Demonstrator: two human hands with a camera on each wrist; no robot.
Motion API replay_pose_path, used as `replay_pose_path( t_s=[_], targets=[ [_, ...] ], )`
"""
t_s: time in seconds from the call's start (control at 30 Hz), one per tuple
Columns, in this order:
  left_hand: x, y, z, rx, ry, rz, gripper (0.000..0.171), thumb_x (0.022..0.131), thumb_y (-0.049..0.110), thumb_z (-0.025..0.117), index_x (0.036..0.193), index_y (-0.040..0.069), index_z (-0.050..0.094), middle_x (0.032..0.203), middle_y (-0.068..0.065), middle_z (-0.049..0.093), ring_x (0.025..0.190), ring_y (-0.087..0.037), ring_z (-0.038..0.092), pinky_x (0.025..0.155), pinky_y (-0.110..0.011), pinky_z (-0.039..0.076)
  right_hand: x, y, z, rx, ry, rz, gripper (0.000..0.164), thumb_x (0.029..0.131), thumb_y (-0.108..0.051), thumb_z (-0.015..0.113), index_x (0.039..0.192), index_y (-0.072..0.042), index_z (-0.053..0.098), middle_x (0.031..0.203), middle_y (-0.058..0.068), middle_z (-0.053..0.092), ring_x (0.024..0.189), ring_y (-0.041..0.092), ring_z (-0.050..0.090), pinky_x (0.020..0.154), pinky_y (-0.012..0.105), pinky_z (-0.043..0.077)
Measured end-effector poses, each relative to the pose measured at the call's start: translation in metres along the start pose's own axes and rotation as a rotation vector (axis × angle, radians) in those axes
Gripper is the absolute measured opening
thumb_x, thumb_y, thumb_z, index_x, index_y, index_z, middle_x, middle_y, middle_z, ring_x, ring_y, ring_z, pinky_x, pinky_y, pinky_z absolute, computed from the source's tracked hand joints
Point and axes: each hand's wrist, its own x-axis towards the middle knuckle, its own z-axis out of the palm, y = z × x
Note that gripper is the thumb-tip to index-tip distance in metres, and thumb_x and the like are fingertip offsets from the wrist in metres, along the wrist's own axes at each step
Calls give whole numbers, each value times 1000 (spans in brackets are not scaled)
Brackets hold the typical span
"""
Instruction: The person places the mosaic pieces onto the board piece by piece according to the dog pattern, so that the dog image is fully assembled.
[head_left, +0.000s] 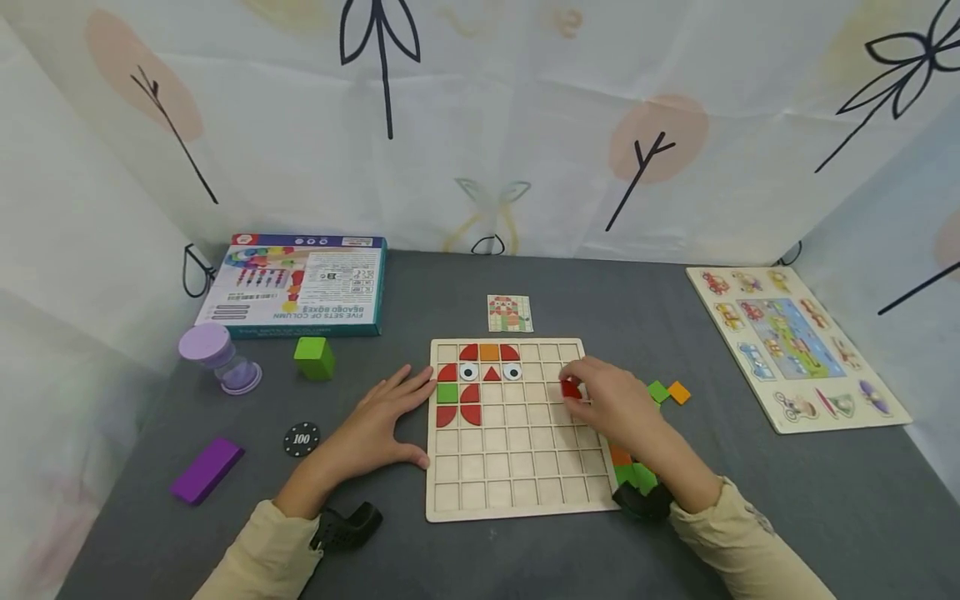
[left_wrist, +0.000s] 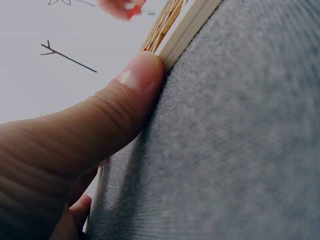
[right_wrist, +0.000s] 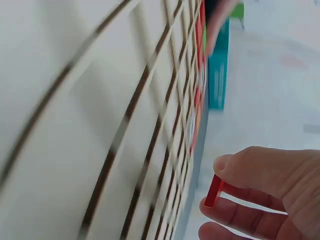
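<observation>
A wooden grid board [head_left: 517, 467] lies on the dark table, with red, green and orange tiles and two eye tiles [head_left: 468, 372] set in its upper left cells. My left hand [head_left: 382, 421] rests at the board's left edge, fingers spread; its thumb [left_wrist: 132, 85] touches the side of the board in the left wrist view. My right hand [head_left: 615, 400] is over the board's right part and pinches a red tile [right_wrist: 214, 191] between thumb and fingers, above the cells. The tile's exact shape is partly hidden by the fingers.
A small pattern card [head_left: 510, 314] lies behind the board. Loose green and orange tiles [head_left: 678, 392] lie to the right, partly under my right arm. Leftward are a box [head_left: 292, 287], sand timer [head_left: 221, 360], green block [head_left: 314, 358], purple block [head_left: 207, 471] and black disc [head_left: 302, 439]. A picture board [head_left: 798, 350] lies far right.
</observation>
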Motion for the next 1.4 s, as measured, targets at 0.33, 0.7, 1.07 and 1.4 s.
replay_pose_path(
  t_s=[0.33,0.7,1.07,1.4],
  targets=[
    [0,-3,2,-3,-1,12,102,56,48,76,140,16,29,148,3,19,136,-26,6,105,-53,9,41,-41,22,-69,-81,-95,13,76,-17,64,89,-18,67,79,-7,58,64,6,49,51,21,39],
    [1,0,0,-10,-2,5,101,56,44,78,140,15,30,147,2,19,136,-26,6,105,-53,9,46,-44,27,-75,-125,-65,21,73,-23,70,94,-19,68,81,-8,58,63,6,46,49,22,37],
    [0,-1,2,-5,0,-3,101,56,43,79,140,14,30,147,1,20,136,-27,7,106,-53,9,16,-15,3,-5,-41,-4,27,74,-23,72,100,-16,66,86,-2,60,63,8,50,49,22,39],
    [2,-4,4,19,6,3,103,54,49,77,140,15,31,147,1,20,136,-28,7,105,-54,10,-49,48,-22,-13,26,159,28,75,-21,71,101,-14,64,82,-1,56,58,7,42,46,21,35]
  ],
)
